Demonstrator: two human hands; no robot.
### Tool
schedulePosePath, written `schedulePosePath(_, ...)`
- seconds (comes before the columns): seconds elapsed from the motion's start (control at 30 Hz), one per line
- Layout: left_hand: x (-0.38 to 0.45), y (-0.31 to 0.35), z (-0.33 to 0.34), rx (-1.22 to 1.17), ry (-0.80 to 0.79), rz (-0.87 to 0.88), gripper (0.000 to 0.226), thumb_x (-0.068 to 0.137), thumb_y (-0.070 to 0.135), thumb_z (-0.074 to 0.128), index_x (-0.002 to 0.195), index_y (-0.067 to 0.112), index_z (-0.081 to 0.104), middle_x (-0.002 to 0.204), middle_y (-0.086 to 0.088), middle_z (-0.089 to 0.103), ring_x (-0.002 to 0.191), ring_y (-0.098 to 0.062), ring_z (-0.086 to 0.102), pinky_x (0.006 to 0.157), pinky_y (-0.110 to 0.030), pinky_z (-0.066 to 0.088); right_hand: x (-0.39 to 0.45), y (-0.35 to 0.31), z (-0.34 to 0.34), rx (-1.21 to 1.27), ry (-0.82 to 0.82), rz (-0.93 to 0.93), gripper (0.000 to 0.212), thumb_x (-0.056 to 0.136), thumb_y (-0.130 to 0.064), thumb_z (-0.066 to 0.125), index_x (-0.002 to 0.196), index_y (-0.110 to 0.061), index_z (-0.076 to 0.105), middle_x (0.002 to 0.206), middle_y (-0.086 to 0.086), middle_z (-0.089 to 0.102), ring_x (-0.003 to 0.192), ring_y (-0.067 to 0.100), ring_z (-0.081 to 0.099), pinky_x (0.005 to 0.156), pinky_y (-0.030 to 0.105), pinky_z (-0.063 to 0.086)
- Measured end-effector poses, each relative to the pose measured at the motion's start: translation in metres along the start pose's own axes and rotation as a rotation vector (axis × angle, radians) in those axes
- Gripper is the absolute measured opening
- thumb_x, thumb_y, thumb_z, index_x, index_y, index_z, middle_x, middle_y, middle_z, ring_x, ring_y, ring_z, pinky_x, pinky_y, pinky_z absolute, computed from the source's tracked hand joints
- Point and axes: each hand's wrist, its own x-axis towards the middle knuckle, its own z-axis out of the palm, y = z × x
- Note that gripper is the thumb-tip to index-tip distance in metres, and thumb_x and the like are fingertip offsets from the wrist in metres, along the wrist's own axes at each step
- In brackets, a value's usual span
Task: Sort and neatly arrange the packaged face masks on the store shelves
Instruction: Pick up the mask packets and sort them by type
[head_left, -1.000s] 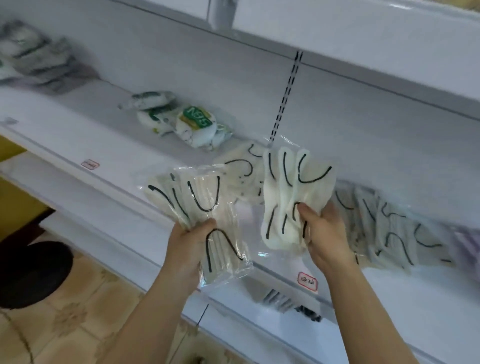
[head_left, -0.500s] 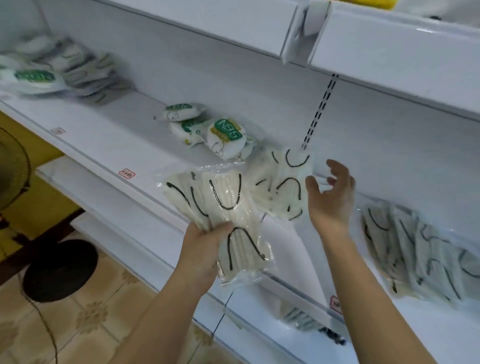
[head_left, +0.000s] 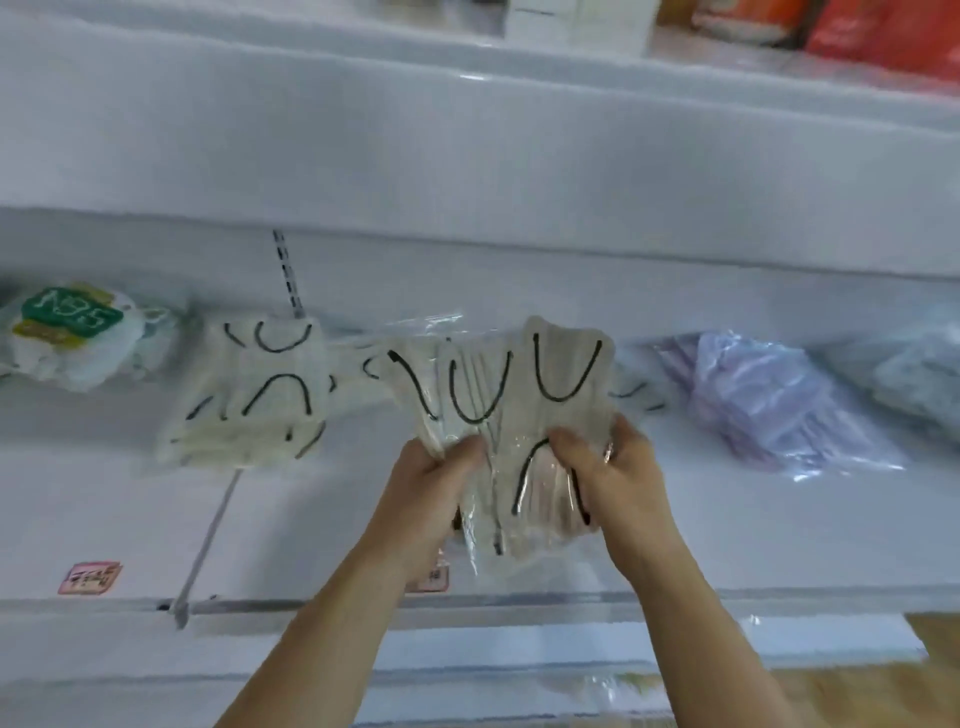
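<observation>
A clear pack of cream masks with black ear loops (head_left: 498, 395) is held upright over the white shelf (head_left: 753, 530). My left hand (head_left: 431, 483) grips its lower left side and my right hand (head_left: 608, 467) grips its lower right side. A second pack of the same cream masks (head_left: 254, 395) lies flat on the shelf to the left. More black-looped packs show partly behind the held one, mostly hidden.
An N95 pack with a green label (head_left: 67, 332) lies at the far left. Purple mask packs (head_left: 769, 400) and a grey-blue pack (head_left: 919, 374) lie to the right. Pink price tags (head_left: 91, 577) sit on the shelf's front edge. Another shelf hangs overhead.
My right hand has come onto the pack my left hand held, so both now grip it. The view has swung right; the pack set down lies at the left.
</observation>
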Motion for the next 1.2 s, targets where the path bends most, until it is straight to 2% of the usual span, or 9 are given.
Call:
schedulePosePath(0.17, 0.021, -0.009, 0.061, 0.106, -0.098, 0.112, 0.019, 0.098, 0.017, 0.067, 0.116, 0.02, 0.071, 0.102, 0.0, 0.078, 0.097, -0.016, 0.075, 0.082, -0.033, 0.059, 0.013, 0.02, -0.054, 0.067, -0.012, 0.05, 0.04, 0.089, -0.008, 0.078, 0.123, -0.02, 0.061, 0.109, 0.003, 0.078, 0.1, 0.022, 0.075, 0.087, 0.042, 0.06)
schedulePosePath(0.27, 0.038, -0.013, 0.075, 0.139, 0.087, 0.09, 0.022, 0.097, 0.031, 0.067, 0.117, 0.026, 0.06, 0.11, -0.004, 0.07, 0.097, -0.015, 0.069, 0.087, -0.036, 0.056, 0.036, 0.025, -0.067, 0.033, 0.063, 0.042, 0.037, 0.088, -0.005, 0.076, 0.116, -0.026, 0.063, 0.105, -0.005, 0.078, 0.096, 0.013, 0.075, 0.08, 0.032, 0.061)
schedulePosePath(0.4, 0.063, 0.005, 0.058, 0.046, 0.275, 0.149, 0.03, 0.094, 0.023, 0.065, 0.121, 0.029, 0.056, 0.114, 0.005, 0.068, 0.1, -0.018, 0.07, 0.091, -0.046, 0.057, 0.08, 0.011, -0.068, 0.041, 0.019, 0.067, 0.025, 0.095, -0.014, 0.069, 0.119, -0.016, 0.064, 0.105, -0.005, 0.077, 0.099, 0.016, 0.074, 0.079, 0.036, 0.061)
schedulePosePath(0.5, 0.059, 0.013, 0.034, 0.436, 0.303, 0.246, 0.036, 0.093, 0.032, 0.058, 0.128, 0.027, 0.061, 0.127, 0.015, 0.062, 0.118, -0.011, 0.061, 0.099, -0.035, 0.05, 0.089, 0.003, -0.064, -0.157, 0.005, 0.049, 0.063, 0.084, -0.049, 0.067, 0.138, -0.02, 0.051, 0.134, 0.001, 0.065, 0.126, 0.025, 0.061, 0.105, 0.053, 0.051)
schedulePosePath(0.6, 0.037, 0.001, 0.01, 0.791, 0.388, 0.333, 0.037, 0.094, 0.03, 0.056, 0.128, 0.017, 0.064, 0.132, 0.002, 0.06, 0.125, -0.024, 0.053, 0.103, -0.041, 0.045, 0.07, 0.01, -0.062, -0.382, 0.02, -0.013, 0.082, 0.097, -0.033, 0.063, 0.163, -0.016, 0.017, 0.169, 0.003, 0.024, 0.156, 0.022, 0.021, 0.127, 0.04, 0.019)
schedulePosePath(0.67, 0.022, -0.008, -0.005, 0.989, 0.494, 0.261, 0.043, 0.091, 0.036, 0.055, 0.128, 0.017, 0.064, 0.141, -0.008, 0.053, 0.136, -0.034, 0.042, 0.105, -0.053, 0.042, 0.06, 0.023, -0.056, -0.487, 0.032, -0.073, 0.087, 0.098, -0.03, 0.062, 0.163, -0.008, 0.008, 0.171, 0.007, 0.013, 0.158, 0.022, 0.012, 0.128, 0.041, 0.014)
schedulePosePath(0.83, -0.013, -0.023, -0.071, 1.066, 0.653, -0.015, 0.053, 0.092, 0.037, 0.064, 0.143, 0.03, 0.05, 0.169, -0.007, 0.006, 0.156, -0.025, -0.006, 0.121, -0.061, 0.006, 0.055, 0.035, -0.021, -0.702, -0.009, 0.009, 0.098, 0.094, -0.039, 0.062, 0.16, 0.002, 0.002, 0.169, 0.023, -0.006, 0.158, 0.032, -0.006, 0.127, 0.045, 0.006)
schedulePosePath(1.03, -0.042, -0.028, -0.185, 1.021, 0.66, -0.093, 0.056, 0.096, 0.043, 0.061, 0.147, 0.03, 0.043, 0.17, -0.007, 0.002, 0.157, -0.024, -0.008, 0.121, -0.063, 0.004, 0.047, 0.015, 0.012, -0.83, 0.197, 0.005, 0.09, 0.096, -0.039, 0.065, 0.16, 0.002, 0.016, 0.168, 0.029, -0.001, 0.157, 0.039, -0.004, 0.126, 0.048, 0.004)
schedulePosePath(1.2, -0.059, -0.027, -0.284, 1.058, 0.563, -0.111, 0.057, 0.096, 0.047, 0.057, 0.148, 0.033, 0.038, 0.17, -0.005, 0.001, 0.157, -0.024, -0.011, 0.121, -0.063, 0.003, -0.02, -0.001, 0.159, -0.948, -0.087, -0.191, 0.079, 0.098, -0.041, 0.06, 0.159, -0.005, 0.025, 0.168, 0.025, 0.012, 0.157, 0.036, 0.001, 0.126, 0.047, 0.004)
